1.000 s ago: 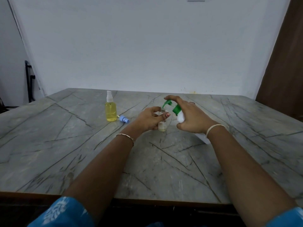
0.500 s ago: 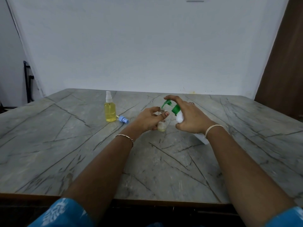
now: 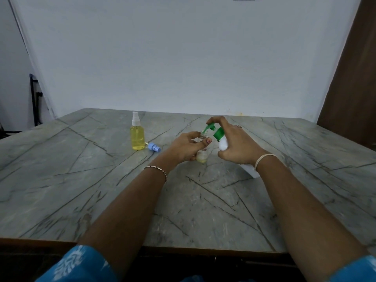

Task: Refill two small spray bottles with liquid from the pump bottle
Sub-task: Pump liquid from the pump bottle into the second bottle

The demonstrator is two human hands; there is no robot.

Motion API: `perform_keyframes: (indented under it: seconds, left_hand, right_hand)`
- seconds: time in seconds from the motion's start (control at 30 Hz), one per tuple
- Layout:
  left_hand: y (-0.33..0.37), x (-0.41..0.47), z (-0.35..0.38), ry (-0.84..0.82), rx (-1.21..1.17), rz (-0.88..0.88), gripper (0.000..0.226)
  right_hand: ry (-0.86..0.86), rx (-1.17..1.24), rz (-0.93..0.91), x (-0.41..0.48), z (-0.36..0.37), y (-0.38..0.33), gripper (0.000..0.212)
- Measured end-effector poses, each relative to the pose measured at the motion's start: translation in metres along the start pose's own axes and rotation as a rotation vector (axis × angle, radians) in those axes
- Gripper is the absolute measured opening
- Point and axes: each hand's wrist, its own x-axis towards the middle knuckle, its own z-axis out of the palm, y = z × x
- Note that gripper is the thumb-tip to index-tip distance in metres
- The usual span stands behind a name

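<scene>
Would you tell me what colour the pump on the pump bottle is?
Green; the pump shows best in the head view.

I see the left hand (image 3: pixel 186 146) gripping a small clear bottle (image 3: pixel 201 157). The right hand (image 3: pixel 238 143) holds a white green-pump bottle (image 3: pixel 222 143) tilted over it.

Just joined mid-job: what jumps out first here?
In the middle, the right hand tilts the white pump bottle, its green spout over the small clear bottle gripped by the left hand. Left of them stands a filled yellow spray bottle, with a loose blue spray cap beside it.
</scene>
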Motion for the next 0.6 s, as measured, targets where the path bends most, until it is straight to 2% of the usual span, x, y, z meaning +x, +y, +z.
perform_keyframes:
  seconds: [0.23,0.43,0.6]
  left_hand:
    - [0.0007,-0.0008,0.0000,0.003,-0.003,0.003,0.058]
    - [0.0010,-0.0013,-0.0002,-0.004,0.011,0.002,0.064]
    - [0.0006,-0.0013,-0.0007,-0.003,0.006,0.006,0.061]
  right_hand:
    - [-0.001,-0.132,-0.010,-0.0019,-0.0019,-0.0006,0.101]
    - [0.020,-0.059,-0.005,-0.0010,-0.0008,-0.0022,0.079]
    - [0.032,-0.042,-0.016,-0.0009,0.0009,-0.0035,0.077]
